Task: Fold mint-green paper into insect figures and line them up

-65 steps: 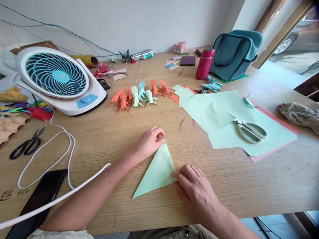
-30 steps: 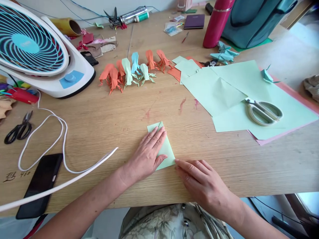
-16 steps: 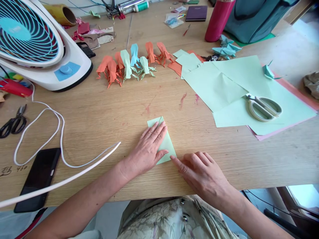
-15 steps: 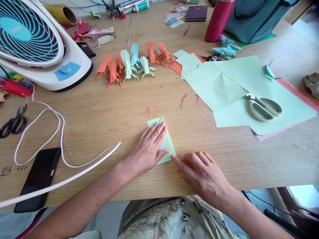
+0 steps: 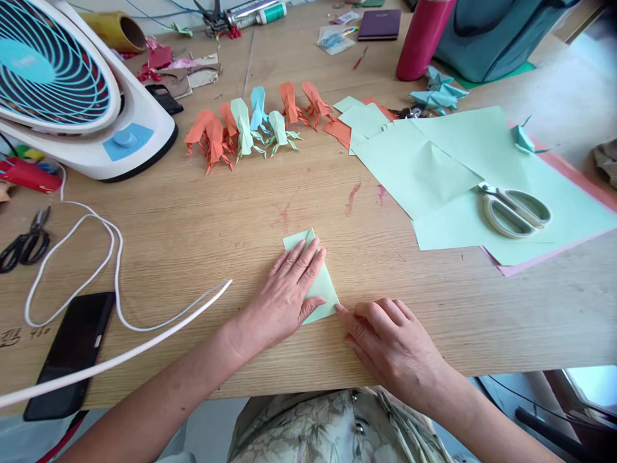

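A folded sheet of pale green paper (image 5: 324,287) lies flat on the wooden table in front of me. My left hand (image 5: 294,280) rests palm down over it, open, with the fingers stretched out and covering much of its left side. The index fingertip of my right hand (image 5: 385,341) touches the paper's lower right corner. That hand's thumb is apart below the index finger, while the other fingers curl loosely and their tips are hidden. It holds nothing that I can see.
Several folded paper figures (image 5: 245,128) stand farther back. Green sheets (image 5: 448,167) with white-handled scissors (image 5: 515,209) lie right. A fan (image 5: 125,148), white cable (image 5: 118,257), black scissors (image 5: 29,244) and phone (image 5: 72,354) occupy the left. A red bottle (image 5: 424,38) stands behind.
The view has shifted slightly. My left hand stays flat on the paper, and my right index finger stays at its lower right corner. Nothing was picked up or let go.
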Demonstrator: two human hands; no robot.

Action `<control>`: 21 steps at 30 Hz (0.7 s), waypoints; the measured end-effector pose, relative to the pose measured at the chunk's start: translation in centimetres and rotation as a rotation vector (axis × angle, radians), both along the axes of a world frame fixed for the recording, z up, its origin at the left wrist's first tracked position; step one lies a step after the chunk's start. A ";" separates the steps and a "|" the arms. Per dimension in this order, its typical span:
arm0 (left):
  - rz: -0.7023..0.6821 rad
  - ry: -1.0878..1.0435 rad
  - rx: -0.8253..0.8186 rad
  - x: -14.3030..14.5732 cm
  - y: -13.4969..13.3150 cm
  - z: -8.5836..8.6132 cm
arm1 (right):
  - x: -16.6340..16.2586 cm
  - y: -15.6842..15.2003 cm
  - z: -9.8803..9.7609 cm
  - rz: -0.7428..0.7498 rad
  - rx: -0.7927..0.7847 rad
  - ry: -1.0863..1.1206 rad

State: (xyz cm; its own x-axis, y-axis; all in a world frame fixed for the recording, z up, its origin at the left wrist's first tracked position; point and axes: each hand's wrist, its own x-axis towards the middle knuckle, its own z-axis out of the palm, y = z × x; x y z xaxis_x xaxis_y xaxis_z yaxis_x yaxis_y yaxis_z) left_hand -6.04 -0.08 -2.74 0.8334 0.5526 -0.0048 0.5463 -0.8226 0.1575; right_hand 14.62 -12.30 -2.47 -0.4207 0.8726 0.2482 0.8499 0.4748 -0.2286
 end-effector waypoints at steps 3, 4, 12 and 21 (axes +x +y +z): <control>-0.003 0.023 -0.002 0.0 0.0 0.0 | 0.0 0.0 -0.1 -0.006 -0.003 0.000; -0.005 0.027 -0.002 0.0 0.0 0.0 | 0.0 0.0 -0.1 -0.009 -0.002 0.000; 0.001 0.001 0.001 0.1 0.0 0.0 | -0.1 0.1 -0.1 -0.013 0.003 0.009; -0.016 0.010 0.028 0.1 0.8 0.0 | -0.3 0.1 -0.1 -0.023 0.001 0.014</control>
